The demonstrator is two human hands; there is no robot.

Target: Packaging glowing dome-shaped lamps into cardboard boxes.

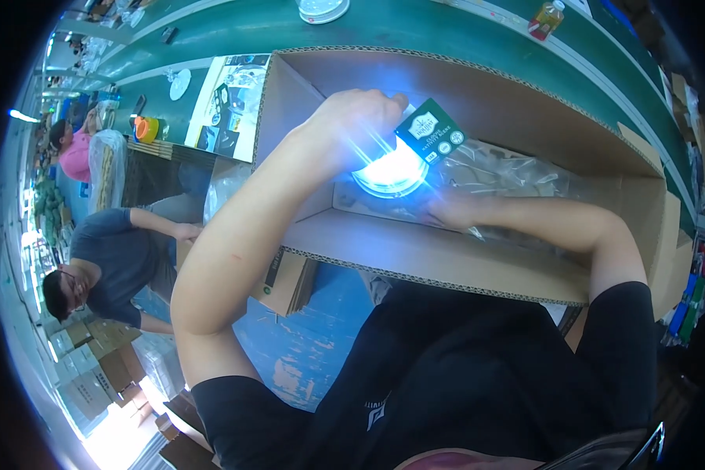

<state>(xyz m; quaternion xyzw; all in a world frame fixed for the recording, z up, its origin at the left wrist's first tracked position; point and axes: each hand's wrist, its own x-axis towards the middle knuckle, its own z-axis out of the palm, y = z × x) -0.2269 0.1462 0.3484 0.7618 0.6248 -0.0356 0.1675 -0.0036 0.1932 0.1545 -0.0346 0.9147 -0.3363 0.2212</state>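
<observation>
My left hand (360, 119) reaches over a long open cardboard box (439, 258), its fingers closed round a brightly glowing round light (390, 171). Glare washes out most of the light's shape. A dark green card tag (431, 131) with white print hangs beside it. My right hand (449, 208) is inside the box, just right of the light's lower rim and against clear plastic-wrapped items (509, 171). Its fingertips are lost in the glare, so whether they grip anything does not show.
Behind the box runs a green worktable (219, 31) with a white round piece (323, 9) and a drink bottle (546, 19). An orange-and-yellow tape roll (144, 129) lies at left. A co-worker in a dark shirt (121, 243) stands left; flattened cartons (287, 282) lean below the box.
</observation>
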